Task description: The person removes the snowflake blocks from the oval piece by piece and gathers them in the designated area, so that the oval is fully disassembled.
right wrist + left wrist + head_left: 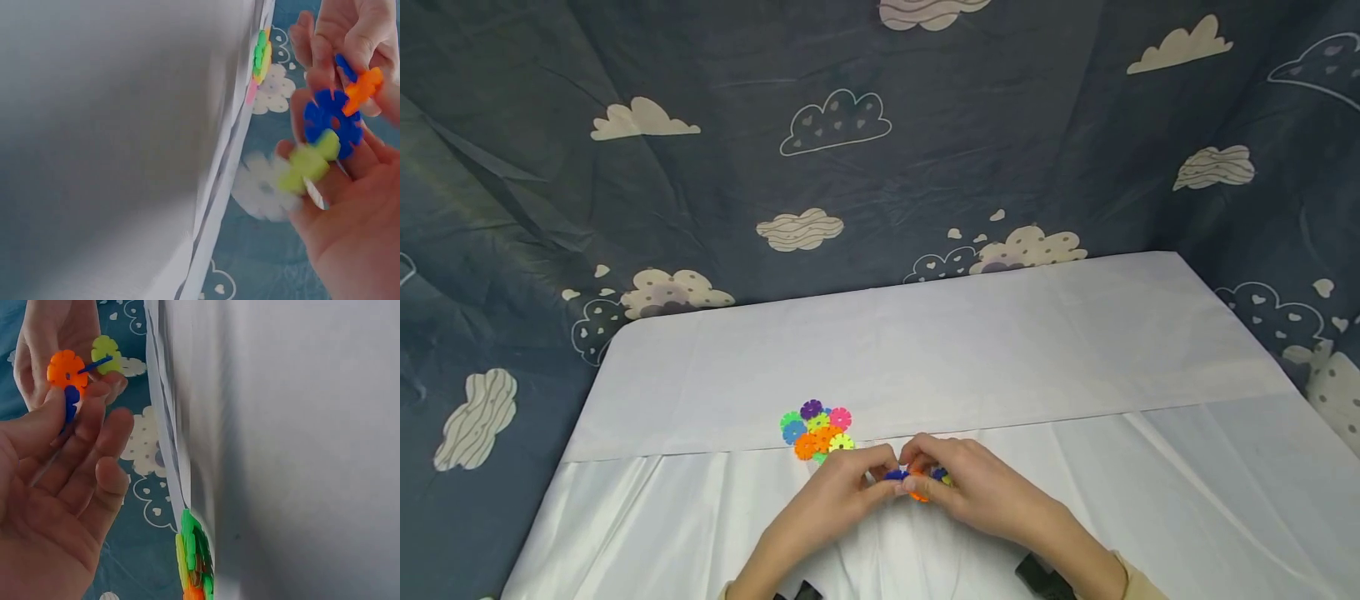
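My left hand (835, 492) pinches a blue notched flower disc (71, 403) between thumb and fingers. That disc meets the edge of an orange flower disc (65, 369), which my right hand (981, 487) holds. In the right wrist view, a second blue disc (324, 119) joins the orange one, and a yellow-green disc (304, 169) follows it in a short chain. A small white piece (314, 194) shows below the yellow-green disc; its kind is unclear. Both hands are close together above the table's near part, and in the head view the fingers hide much of the chain.
A pile of loose flower discs (823, 437) in several colours lies on the white-covered table (970, 350), just beyond my left hand. Dark cloth with cloud prints (925, 183) hangs behind and beside the table. Dark objects (1043, 577) show near both forearms.
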Available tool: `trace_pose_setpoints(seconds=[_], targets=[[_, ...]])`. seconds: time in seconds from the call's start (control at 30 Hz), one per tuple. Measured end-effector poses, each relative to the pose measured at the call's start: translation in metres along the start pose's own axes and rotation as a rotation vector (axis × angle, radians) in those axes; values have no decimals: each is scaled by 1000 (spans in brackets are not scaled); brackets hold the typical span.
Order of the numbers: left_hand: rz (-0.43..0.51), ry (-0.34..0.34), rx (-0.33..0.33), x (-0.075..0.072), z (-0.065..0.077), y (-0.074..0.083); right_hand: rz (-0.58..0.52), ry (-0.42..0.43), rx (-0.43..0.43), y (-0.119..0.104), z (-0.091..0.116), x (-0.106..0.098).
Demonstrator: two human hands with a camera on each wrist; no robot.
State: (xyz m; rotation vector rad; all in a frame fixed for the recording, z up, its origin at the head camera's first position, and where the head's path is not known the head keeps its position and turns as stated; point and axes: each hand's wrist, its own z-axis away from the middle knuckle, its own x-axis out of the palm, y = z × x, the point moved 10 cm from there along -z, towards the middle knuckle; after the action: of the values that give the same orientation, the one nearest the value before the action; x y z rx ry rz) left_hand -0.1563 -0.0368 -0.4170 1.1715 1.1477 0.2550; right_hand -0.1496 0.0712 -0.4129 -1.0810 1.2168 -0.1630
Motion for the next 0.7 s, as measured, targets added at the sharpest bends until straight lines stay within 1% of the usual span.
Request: trace_pose_setpoints(seconds=[0.13, 0.23, 0.4, 0.63, 0.7], targets=[[7, -10, 14, -1, 1, 1, 69, -71, 46, 4, 2, 6], [24, -15, 11, -2, 0, 0, 98, -99, 46, 4, 3, 9], [53, -33, -2, -1, 0, -3, 100, -81, 51, 3, 3, 6], [53, -16, -18, -4, 1, -6, 87, -40, 47, 3, 2, 0], [62, -28, -19, -3, 1, -6, 80, -35, 36, 2, 2, -2]])
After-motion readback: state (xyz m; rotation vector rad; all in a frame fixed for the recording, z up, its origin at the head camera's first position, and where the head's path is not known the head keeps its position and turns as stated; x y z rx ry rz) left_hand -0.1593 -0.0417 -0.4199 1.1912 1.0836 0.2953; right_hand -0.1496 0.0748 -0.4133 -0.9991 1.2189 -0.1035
